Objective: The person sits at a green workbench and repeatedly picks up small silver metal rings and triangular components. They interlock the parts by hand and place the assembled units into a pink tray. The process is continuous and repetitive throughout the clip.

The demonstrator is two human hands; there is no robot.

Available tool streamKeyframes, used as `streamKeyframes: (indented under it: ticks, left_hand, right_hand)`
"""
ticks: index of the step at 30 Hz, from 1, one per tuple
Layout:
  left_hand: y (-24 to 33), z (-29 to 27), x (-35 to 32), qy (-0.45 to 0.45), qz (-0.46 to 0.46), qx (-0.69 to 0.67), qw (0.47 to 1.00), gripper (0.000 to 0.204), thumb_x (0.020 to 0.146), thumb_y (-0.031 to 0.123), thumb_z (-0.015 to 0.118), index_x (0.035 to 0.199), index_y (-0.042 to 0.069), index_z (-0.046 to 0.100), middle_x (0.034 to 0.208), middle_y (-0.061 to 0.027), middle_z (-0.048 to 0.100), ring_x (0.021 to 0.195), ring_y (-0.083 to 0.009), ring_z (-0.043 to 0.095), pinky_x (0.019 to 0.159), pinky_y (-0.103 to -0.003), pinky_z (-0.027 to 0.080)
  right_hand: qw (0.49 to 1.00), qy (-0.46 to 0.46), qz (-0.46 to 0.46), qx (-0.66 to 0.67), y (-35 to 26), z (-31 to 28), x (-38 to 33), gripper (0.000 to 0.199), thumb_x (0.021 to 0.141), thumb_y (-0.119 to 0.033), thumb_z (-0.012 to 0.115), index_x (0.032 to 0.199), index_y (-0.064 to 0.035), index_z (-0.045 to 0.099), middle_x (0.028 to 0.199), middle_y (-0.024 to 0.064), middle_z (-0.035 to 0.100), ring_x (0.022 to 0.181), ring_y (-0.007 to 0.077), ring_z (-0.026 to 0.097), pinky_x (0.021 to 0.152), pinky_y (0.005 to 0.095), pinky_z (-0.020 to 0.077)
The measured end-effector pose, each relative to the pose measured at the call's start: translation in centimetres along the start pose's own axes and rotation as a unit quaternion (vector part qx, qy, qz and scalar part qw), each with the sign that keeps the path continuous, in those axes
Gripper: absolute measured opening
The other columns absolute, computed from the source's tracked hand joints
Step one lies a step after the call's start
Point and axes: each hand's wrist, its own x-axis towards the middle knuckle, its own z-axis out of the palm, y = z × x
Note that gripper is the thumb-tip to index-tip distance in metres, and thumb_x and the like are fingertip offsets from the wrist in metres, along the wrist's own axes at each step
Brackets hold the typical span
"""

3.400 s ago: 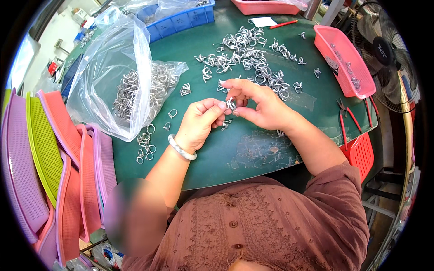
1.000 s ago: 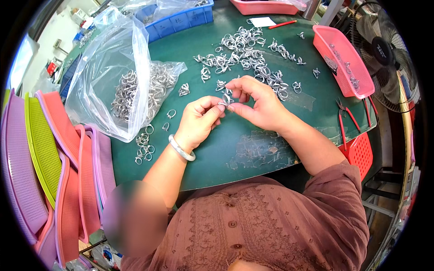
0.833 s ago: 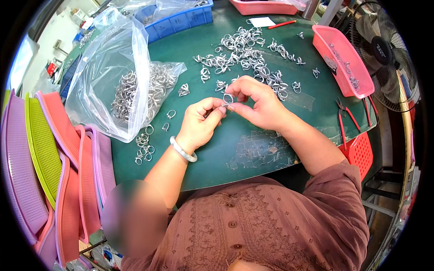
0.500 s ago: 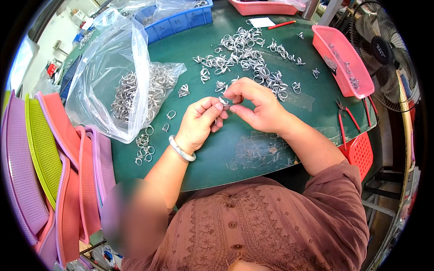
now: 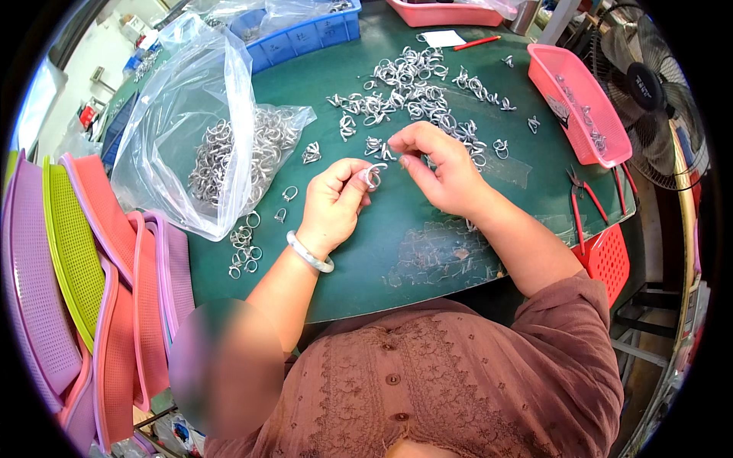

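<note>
Between the thumb and forefinger of my left hand [image 5: 336, 197] is a silver-coloured ring [image 5: 372, 177], its band standing up. The other left fingers curl under the palm. My right hand [image 5: 443, 169] hovers just to the right of it, thumb and forefinger apart with nothing between their tips; its lower fingers are hidden. Beyond both hands spreads a loose pile of silver rings [image 5: 412, 95], many hooked together in clusters. Left of my left hand, single rings [image 5: 289, 193] lie on the green table, and a small group of rings [image 5: 243, 246] sits nearer me.
A clear plastic bag [image 5: 183, 114] full of rings stands at the left, before a blue crate [image 5: 305, 34]. Right are a pink basket [image 5: 580, 107], red-handled pliers [image 5: 584, 198], a red stool [image 5: 607, 259] and a fan [image 5: 645, 84]. Stacked coloured baskets [image 5: 69, 252] crowd the left edge.
My right hand has come away from the left one, its thumb and forefinger parting from the ring. The ring stays in my left hand and now shows more fully.
</note>
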Motion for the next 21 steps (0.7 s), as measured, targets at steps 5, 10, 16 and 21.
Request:
streamKeyframes:
  ticks: [5, 10, 16, 21]
  left_hand:
    - [0.1, -0.9, 0.5, 0.016, -0.077, -0.19, 0.979, 0.018, 0.09, 0.01, 0.045, 0.101, 0.003, 0.056, 0.081, -0.0062, 0.061, 0.062, -0.0105, 0.054, 0.053, -0.022, 0.041]
    - [0.5, -1.6, 0.8, -0.021, -0.102, -0.297, 0.949, 0.027, 0.087, 0.014, 0.042, 0.108, 0.001, 0.053, 0.094, -0.0121, 0.061, 0.073, -0.0182, 0.058, 0.057, -0.026, 0.046]
    - [0.1, -1.9, 0.8, -0.01, -0.12, -0.233, 0.965, 0.024, 0.09, 0.02, 0.049, 0.105, 0.002, 0.057, 0.088, -0.0063, 0.061, 0.073, -0.0144, 0.057, 0.057, -0.024, 0.044]
    - [0.5, -1.3, 0.6, 0.007, -0.136, -0.147, 0.98, 0.017, 0.087, 0.01, 0.053, 0.102, 0.004, 0.059, 0.085, -0.0031, 0.06, 0.07, -0.0106, 0.056, 0.056, -0.022, 0.043]
  right_hand:
    - [0.995, -0.029, 0.024, -0.087, 1.0, 0.3, 0.1, 0.031, 0.074, 0.006, 0.054, 0.104, -0.0014, 0.055, 0.099, 0.014, 0.055, 0.093, 0.0324, 0.054, 0.08, 0.0377, 0.045]
    - [0.974, -0.087, -0.016, -0.211, 1.0, 0.9, 0.2, 0.036, 0.072, 0.002, 0.058, 0.107, -0.0041, 0.056, 0.105, 0.0118, 0.053, 0.095, 0.0313, 0.05, 0.083, 0.0389, 0.0409]
    - [0.974, -0.134, 0.011, -0.183, 0.9, 0.5, 0.3, 0.021, 0.069, -0.003, 0.062, 0.089, -0.0081, 0.058, 0.088, 0.0048, 0.058, 0.091, 0.0262, 0.051, 0.081, 0.0385, 0.0388]
    - [0.977, -0.131, 0.027, -0.165, 1.0, 0.5, 0.1, 0.011, 0.07, -0.003, 0.062, 0.078, -0.0087, 0.057, 0.075, 0.0029, 0.057, 0.084, 0.0246, 0.052, 0.081, 0.0378, 0.0369]
